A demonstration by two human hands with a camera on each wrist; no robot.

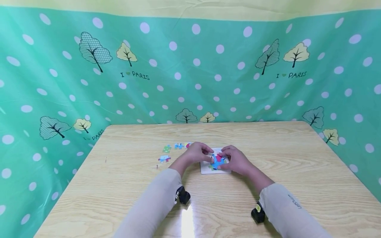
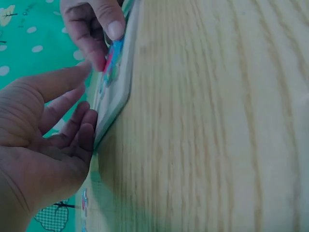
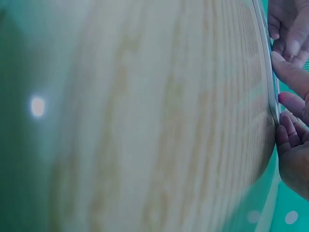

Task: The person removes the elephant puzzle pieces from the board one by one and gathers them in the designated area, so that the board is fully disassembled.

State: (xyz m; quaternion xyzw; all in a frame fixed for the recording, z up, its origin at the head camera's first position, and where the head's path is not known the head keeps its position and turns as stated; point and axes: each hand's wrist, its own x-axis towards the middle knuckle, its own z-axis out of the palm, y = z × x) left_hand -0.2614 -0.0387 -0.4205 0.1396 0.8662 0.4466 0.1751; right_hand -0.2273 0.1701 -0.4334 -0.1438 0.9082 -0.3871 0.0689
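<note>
A white puzzle board (image 1: pixel 205 170) lies on the table between both hands, with blue, red and green picture pieces (image 1: pixel 218 162) in it. My left hand (image 1: pixel 196 152) is at the board's left side; its thumb reaches over the picture, and its other fingers bend loosely by the rim in the left wrist view. From the right, my right hand (image 1: pixel 236 161) spans a blue and red puzzle piece (image 2: pixel 113 55) between thumb and index finger, low on the board. Whether that piece is lifted cannot be seen. The right wrist view shows the board (image 3: pixel 271 72) only edge-on.
Several loose puzzle pieces lie left of the board, among them a green one (image 1: pixel 166 149), a blue one (image 1: pixel 179 145) and a white and blue one (image 1: pixel 164 158). A small thin item (image 1: pixel 157 166) is near them. A green dotted curtain (image 1: pixel 208 66) hangs behind the wooden table (image 1: pixel 285 155).
</note>
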